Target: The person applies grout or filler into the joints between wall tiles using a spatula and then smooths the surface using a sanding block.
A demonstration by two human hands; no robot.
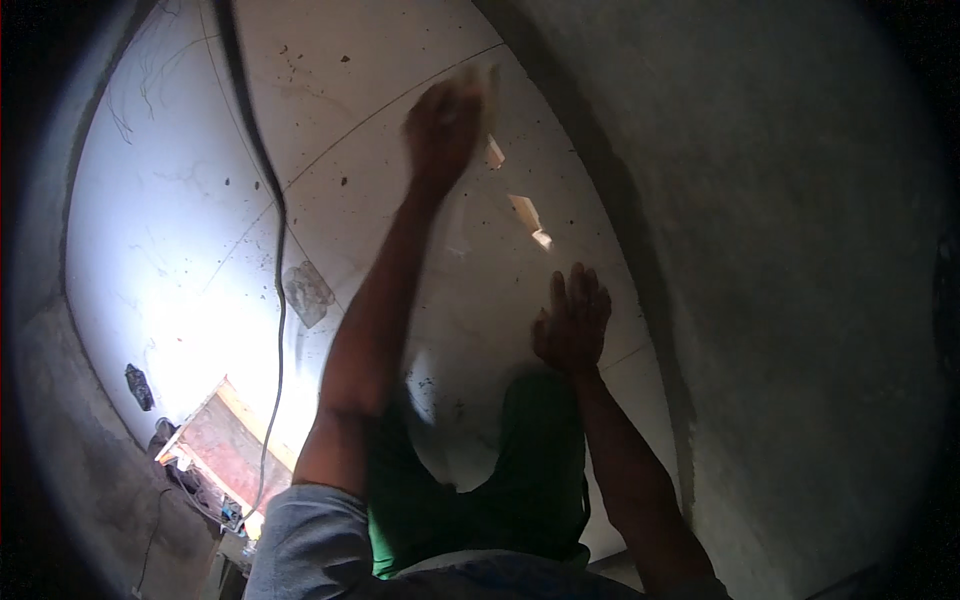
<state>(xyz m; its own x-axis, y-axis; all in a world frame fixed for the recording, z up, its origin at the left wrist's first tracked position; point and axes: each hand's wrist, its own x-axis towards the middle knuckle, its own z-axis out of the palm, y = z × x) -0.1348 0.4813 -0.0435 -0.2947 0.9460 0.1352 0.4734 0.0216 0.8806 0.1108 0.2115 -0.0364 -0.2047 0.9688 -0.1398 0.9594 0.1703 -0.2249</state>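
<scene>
My left hand (443,128) reaches far forward over the pale tiled floor (400,50), blurred by motion. Its fingers look curled, and a pale, thin edge (490,92) shows at its right side, too smeared to name. Nearer to me, my right hand (575,322) is held above my knee with its fingers stretched out and nothing in it. Between the two hands lie a small light chip (495,152), a longer tan piece (525,211) and a whitish bit (542,240) on the floor.
A grey wall (780,250) runs along the right. A dark cable (279,230) hangs down on the left, past a translucent flat piece (308,293). A wood-edged box (230,440) stands at lower left, near a dark crumpled object (139,387). Dark crumbs dot the floor.
</scene>
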